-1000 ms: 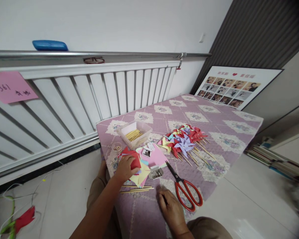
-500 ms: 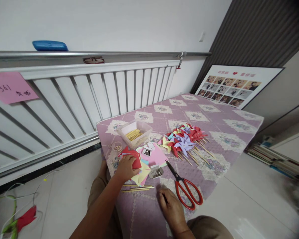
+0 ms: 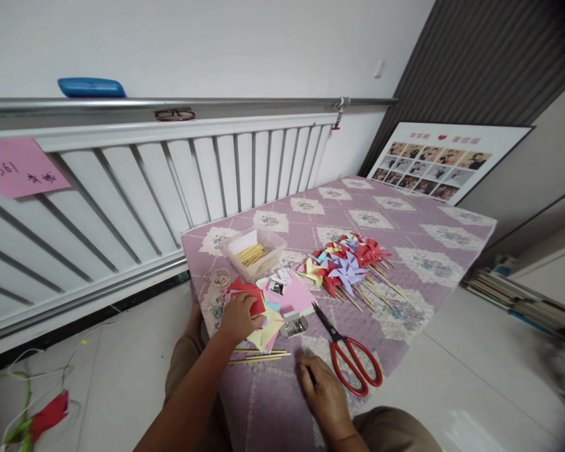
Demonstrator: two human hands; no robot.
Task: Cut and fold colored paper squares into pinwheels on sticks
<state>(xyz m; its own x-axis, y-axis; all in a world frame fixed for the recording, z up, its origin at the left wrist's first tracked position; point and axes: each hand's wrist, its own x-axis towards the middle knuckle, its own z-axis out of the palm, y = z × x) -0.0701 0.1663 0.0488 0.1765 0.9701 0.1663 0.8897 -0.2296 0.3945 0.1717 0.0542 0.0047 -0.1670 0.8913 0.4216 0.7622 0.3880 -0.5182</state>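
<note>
My left hand lies over a pile of coloured paper, its fingers resting on the red sheets; it looks open, though some fingertips are hidden. Yellow paper and pink paper spread beside it. Close to the table's near edge, my right hand rests in a loose fist, with nothing visible in it. Just right of that hand lie scissors with red handles and their blades nearly closed. A small open box of metal pins sits between the paper and the scissors. A few thin sticks lie below my left hand.
A clear plastic box of yellow sticks stands at the back left, near a small round container. Finished paper pinwheels are heaped right of the paper. A white radiator borders the table; a photo board leans behind it.
The view has shifted very slightly. Both hands and the things on the table keep their places.
</note>
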